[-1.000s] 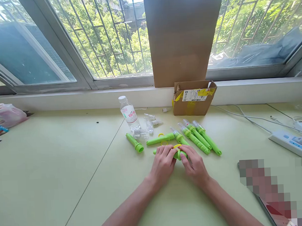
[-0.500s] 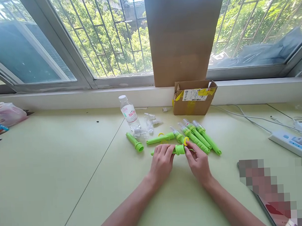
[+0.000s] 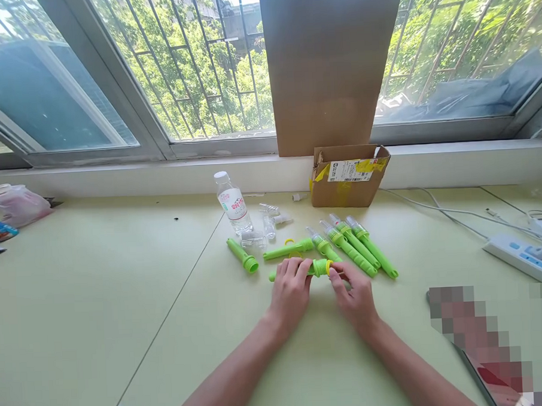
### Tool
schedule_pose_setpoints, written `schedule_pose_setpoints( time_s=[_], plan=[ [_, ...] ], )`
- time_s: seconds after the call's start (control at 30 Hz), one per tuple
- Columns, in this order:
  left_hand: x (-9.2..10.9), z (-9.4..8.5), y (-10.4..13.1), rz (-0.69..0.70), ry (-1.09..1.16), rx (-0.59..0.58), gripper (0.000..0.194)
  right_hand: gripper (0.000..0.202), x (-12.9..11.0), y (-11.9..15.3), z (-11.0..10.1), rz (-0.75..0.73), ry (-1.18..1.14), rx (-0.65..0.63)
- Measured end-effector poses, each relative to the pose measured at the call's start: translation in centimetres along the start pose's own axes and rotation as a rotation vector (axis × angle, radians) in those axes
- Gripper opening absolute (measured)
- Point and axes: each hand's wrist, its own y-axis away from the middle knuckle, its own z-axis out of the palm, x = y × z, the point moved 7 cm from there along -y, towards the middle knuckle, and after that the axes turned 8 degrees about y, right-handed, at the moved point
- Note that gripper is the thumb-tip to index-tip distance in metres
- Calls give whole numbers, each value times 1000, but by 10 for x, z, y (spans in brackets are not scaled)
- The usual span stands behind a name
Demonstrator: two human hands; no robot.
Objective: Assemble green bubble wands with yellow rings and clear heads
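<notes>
My left hand point(image 3: 293, 289) is wrapped round a green threaded tube point(image 3: 319, 268), which lies nearly level with its threaded end to the right. At that end my right hand point(image 3: 353, 292) pinches a yellow ring point(image 3: 330, 267), which touches the tube's mouth. Just behind my hands lies another green tube point(image 3: 286, 250) with yellow rings beside it. Several green tubes with clear tips point(image 3: 354, 253) lie to the right. A separate green tube point(image 3: 243, 255) is to the left, near clear plastic caps point(image 3: 269, 227).
A water bottle point(image 3: 233, 206) and an open cardboard box point(image 3: 344, 185) stand behind the parts. On the right are a power strip point(image 3: 520, 257), cables and a partly blurred dark flat object point(image 3: 476, 370). A pink plastic bag point(image 3: 19, 205) lies far left.
The yellow ring has moved down and slightly left, from upright above the tube's end to against its mouth. My right hand has shifted slightly left with it.
</notes>
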Motion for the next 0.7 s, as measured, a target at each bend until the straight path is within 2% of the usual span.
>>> schedule_pose_setpoints(
  time_s=[0.23, 0.37, 0.53, 0.7],
  plan=[
    [6, 1, 1, 22, 38, -15, 25, 23, 10, 2, 2, 174, -73, -40],
    [4, 2, 1, 12, 20, -22, 25, 34, 15, 4, 5, 247, -128, -66],
    [2, 1, 0, 1, -3, -22, 26, 41, 12, 3, 12, 164, -18, -166],
    [0, 2, 0, 6, -1, -36, 27, 48, 7, 2, 15, 79, 69, -199]
  ],
)
